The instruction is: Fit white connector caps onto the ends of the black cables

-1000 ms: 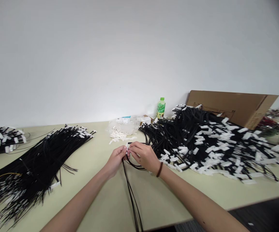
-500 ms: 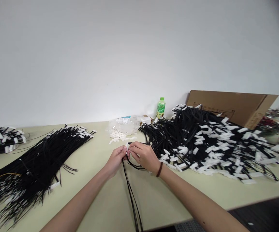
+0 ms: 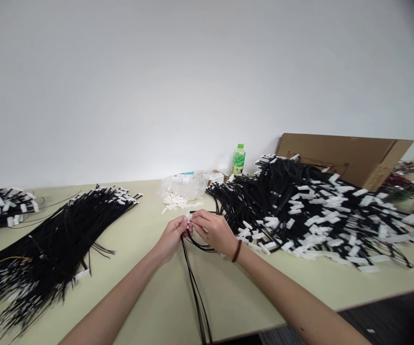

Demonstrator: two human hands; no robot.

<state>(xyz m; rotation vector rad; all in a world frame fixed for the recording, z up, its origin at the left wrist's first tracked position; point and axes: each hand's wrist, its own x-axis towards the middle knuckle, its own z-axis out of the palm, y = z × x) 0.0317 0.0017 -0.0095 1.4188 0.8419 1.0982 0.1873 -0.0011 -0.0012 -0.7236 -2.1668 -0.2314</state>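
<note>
My left hand (image 3: 173,235) pinches a small white connector (image 3: 188,218) between thumb and fingers at the middle of the table. Against it, my right hand (image 3: 214,232) is closed, its fingertips at the end of a thin black wire; the exact grip is partly hidden. Black cables (image 3: 194,282) hang from between the hands down past the table's front edge, and some loop to the right under my right hand. Just beyond the hands lie loose white connectors (image 3: 175,201), spilling from a clear plastic bag (image 3: 188,186).
Black cables with white ends (image 3: 293,201) are heaped on the right, before a cardboard box (image 3: 343,155). A green-capped bottle (image 3: 239,160) stands by the wall. On the left lies a long black cable bundle (image 3: 59,235), with another bundle (image 3: 4,208) farther left.
</note>
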